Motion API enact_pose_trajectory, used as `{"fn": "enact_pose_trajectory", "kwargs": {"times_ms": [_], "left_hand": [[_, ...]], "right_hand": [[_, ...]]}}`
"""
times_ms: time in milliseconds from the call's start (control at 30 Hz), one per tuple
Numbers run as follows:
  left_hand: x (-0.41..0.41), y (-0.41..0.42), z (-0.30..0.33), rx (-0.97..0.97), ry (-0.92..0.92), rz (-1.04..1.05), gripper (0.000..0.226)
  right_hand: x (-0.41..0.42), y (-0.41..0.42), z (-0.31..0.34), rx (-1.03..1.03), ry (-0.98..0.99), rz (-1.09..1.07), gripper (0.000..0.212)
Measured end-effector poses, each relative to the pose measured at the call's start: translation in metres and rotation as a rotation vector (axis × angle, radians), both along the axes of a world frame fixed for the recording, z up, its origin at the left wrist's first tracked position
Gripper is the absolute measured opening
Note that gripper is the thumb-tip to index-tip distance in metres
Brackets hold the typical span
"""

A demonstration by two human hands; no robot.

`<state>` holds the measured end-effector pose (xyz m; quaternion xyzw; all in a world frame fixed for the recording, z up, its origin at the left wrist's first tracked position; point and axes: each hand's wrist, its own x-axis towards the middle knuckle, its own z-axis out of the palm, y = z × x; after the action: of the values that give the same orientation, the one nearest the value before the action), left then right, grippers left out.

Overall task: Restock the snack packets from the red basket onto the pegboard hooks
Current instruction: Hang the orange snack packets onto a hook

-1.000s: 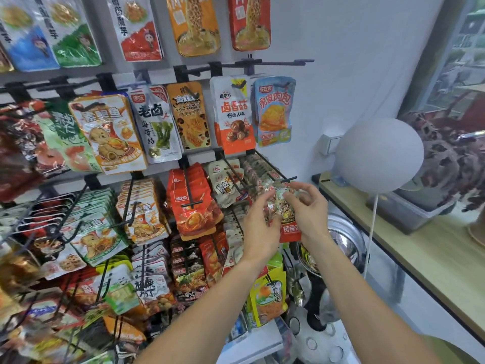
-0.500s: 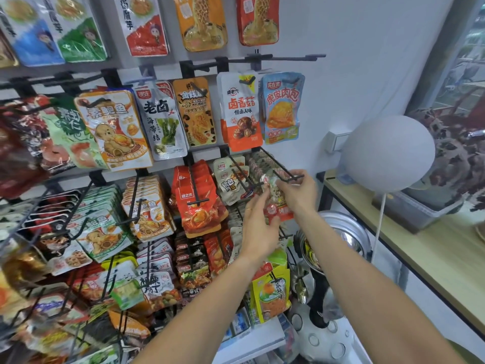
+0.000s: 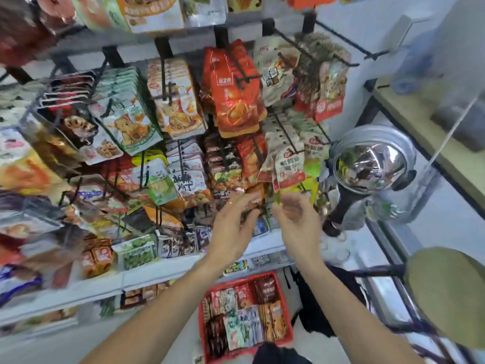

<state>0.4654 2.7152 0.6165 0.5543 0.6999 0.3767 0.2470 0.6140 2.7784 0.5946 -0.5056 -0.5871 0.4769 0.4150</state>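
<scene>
Both hands, left [image 3: 233, 222] and right [image 3: 298, 219], hang loosely curled and seemingly empty (blurred), so reach for the basket [image 3: 203, 327] and lift one packet [image 3: 265, 287] by its top edge.

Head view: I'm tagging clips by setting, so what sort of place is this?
Most likely a small shop's snack aisle: packets hang in rows on black hooks, boxed goods sit on a white shelf, and a red basket of packets stands on the floor.

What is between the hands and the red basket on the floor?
In the head view, white shelves with small boxed snacks lie between the hands and the red basket, which holds snack packets.
</scene>
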Motion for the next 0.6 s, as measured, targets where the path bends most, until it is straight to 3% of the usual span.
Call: {"fn": "enact_pose_trajectory", "kwargs": {"times_ms": [100,300,600], "left_hand": [[-0.025,-0.059,-0.078,-0.168,0.041,0.015,0.036],[-0.062,-0.151,-0.263,-0.519,-0.049,0.078,0.034],[-0.094,-0.175,-0.552,-0.817,-0.049,0.157,0.036]], "right_hand": [[-0.013,-0.070,-0.081,-0.189,-0.088,0.065,0.024],[-0.044,-0.178,-0.277,-0.447,-0.296,0.074,0.024],[-0.096,-0.222,-0.566,-0.798,-0.435,0.096,0.037]]}}
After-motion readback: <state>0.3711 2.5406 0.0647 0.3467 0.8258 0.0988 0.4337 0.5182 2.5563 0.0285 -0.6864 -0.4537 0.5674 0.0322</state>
